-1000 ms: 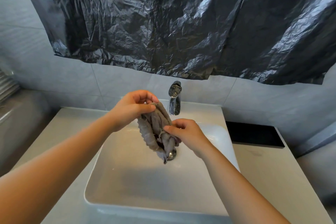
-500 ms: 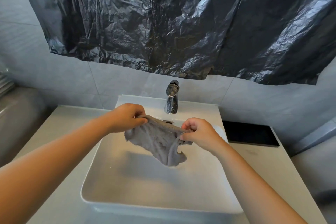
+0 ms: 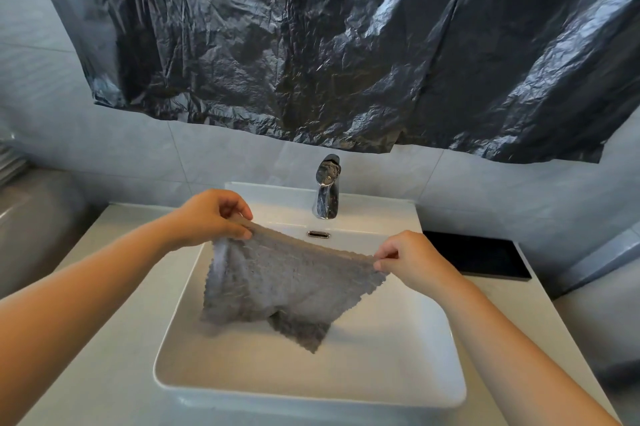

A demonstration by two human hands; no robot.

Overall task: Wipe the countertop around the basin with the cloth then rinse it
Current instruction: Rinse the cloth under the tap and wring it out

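Cloth stretched between left hand and right hand

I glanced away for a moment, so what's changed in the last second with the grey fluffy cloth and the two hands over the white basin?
The left hand and right hand drew apart sideways, opening the grey fluffy cloth from a twisted bunch into a spread sheet hanging by its top edge over the white rectangular basin. Both kept pinching it. The chrome tap and black plastic sheet are unchanged.
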